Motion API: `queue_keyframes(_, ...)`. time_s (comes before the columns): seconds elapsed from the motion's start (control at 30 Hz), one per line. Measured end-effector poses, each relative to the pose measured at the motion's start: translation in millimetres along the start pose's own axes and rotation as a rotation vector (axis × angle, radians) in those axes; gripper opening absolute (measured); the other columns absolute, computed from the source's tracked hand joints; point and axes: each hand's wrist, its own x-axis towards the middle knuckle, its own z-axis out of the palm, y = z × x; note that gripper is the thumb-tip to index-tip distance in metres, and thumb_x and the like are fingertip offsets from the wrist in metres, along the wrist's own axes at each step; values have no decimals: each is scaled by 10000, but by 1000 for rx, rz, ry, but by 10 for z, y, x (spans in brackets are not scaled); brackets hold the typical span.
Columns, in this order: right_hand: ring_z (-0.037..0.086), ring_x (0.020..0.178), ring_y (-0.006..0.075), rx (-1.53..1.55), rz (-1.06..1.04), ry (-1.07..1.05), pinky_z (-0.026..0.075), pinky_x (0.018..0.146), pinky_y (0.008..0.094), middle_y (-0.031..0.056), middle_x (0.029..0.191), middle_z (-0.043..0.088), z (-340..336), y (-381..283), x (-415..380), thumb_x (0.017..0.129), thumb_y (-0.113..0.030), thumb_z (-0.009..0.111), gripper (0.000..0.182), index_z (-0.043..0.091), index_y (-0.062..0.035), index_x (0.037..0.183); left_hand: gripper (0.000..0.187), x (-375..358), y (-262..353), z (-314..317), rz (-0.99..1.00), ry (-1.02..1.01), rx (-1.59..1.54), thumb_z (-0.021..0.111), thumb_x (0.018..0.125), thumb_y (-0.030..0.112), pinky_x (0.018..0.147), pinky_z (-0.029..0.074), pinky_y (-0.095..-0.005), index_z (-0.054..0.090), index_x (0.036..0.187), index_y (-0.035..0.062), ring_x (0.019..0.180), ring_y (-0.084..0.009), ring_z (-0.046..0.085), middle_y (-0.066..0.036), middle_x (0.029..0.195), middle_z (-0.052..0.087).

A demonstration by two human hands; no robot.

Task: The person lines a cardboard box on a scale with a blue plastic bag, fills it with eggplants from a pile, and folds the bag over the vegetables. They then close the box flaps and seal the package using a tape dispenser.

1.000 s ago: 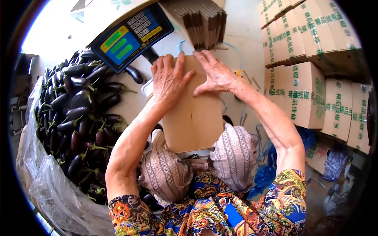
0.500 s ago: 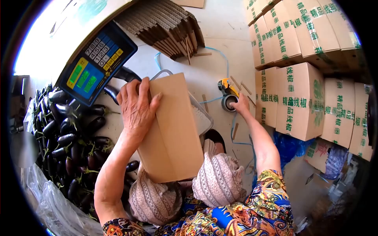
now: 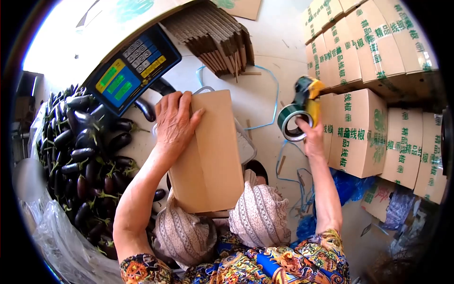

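Note:
A plain brown cardboard box (image 3: 208, 156) stands between my knees, its top flaps folded together along a middle seam. My left hand (image 3: 176, 120) grips its far left corner, the thumb on the top face and the fingers over the edge. Out to the right, my right hand (image 3: 309, 135) holds a yellow and black tape dispenser (image 3: 308, 97) up off the floor. A roll of green tape (image 3: 289, 118) sits on the dispenser, and my fingers reach into the roll's core.
A pile of eggplants (image 3: 85, 165) lies on my left, with a scale display (image 3: 125, 71) above it. Folded cardboard (image 3: 213, 40) stands ahead. Boxes with green print (image 3: 354, 137) are stacked at right. Blue strapping (image 3: 275, 90) trails over the floor. A pale tub (image 3: 248, 146) shows behind the box.
My right hand has lifted the tape dispenser from the floor toward me and to the right. My left hand stays on the cardboard box. The view has shifted slightly.

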Motion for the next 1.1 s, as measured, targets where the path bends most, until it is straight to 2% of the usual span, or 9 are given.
queue_keyframes(0.1,622,817,125,280,230,-247,539,780,300,19,924,636,139,-546,-55,830,-118,738,408,548,-54,1185,453,-10,-15,-11,15,11,-24,599,878,307,1017,316,-441,525,1223,23,1154,-330,454,-156,1156,521)
queue_keyframes(0.23,619,829,121,21,22,-405,524,765,240,24,942,641,662,-1025,-144,779,-130,744,448,554,-53,1177,410,-32,-66,9,33,76,-61,616,870,308,998,328,-451,552,1155,21,1105,-325,471,-162,1124,530)
queue_keyframes(0.4,635,1038,199,-298,-36,-641,540,913,322,114,1163,626,1219,-1466,-744,701,-191,870,748,446,-8,1290,424,-47,-88,40,32,106,-44,591,902,358,1001,328,-433,565,1160,23,1124,-302,473,-156,1121,544)
queue_keyframes(0.53,680,947,282,-530,-445,-767,563,815,359,175,1045,636,1644,-1128,-784,711,-234,864,699,417,-4,1197,424,-77,-141,37,70,134,-22,609,885,365,980,349,-426,574,1149,35,1102,-290,493,-147,1099,559)
queue_keyframes(0.6,652,859,399,-764,-616,-812,546,737,448,212,960,606,1812,-864,-764,724,-296,831,628,461,-9,1143,421,-68,-204,125,75,138,-44,625,865,340,989,348,-427,568,1153,39,1110,-299,491,-145,1112,551)
queue_keyframes(0.73,642,868,411,-852,-725,-900,541,725,449,195,961,611,1997,-824,-794,737,-291,812,598,466,-28,1149,392,-116,-288,64,122,232,-360,629,859,228,989,389,-410,578,1200,42,1138,-305,508,-150,1187,546)
queue_keyframes(0.83,666,822,397,-826,-735,-902,549,693,433,183,913,635,1950,-777,-771,749,-295,820,612,450,-38,1163,290,-279,-339,-202,-271,347,-991,561,947,183,920,460,-298,592,1198,41,1083,-219,576,-104,1107,594)
queue_keyframes(1.0,653,842,396,-885,-679,-905,544,724,435,181,939,617,2007,-828,-823,754,-279,788,556,473,-26,1136,588,-997,-483,-551,-581,-36,-1615,341,1021,526,885,473,-313,537,1274,33,950,-135,597,-56,1007,637)
queue_keyframes(1.1,669,811,382,-902,-709,-903,554,708,415,187,921,628,2040,-842,-846,747,-266,796,566,481,-21,1148,620,-1165,-355,-702,-587,-129,-1617,406,987,575,861,473,-292,563,1243,33,949,-131,585,-32,1010,617)
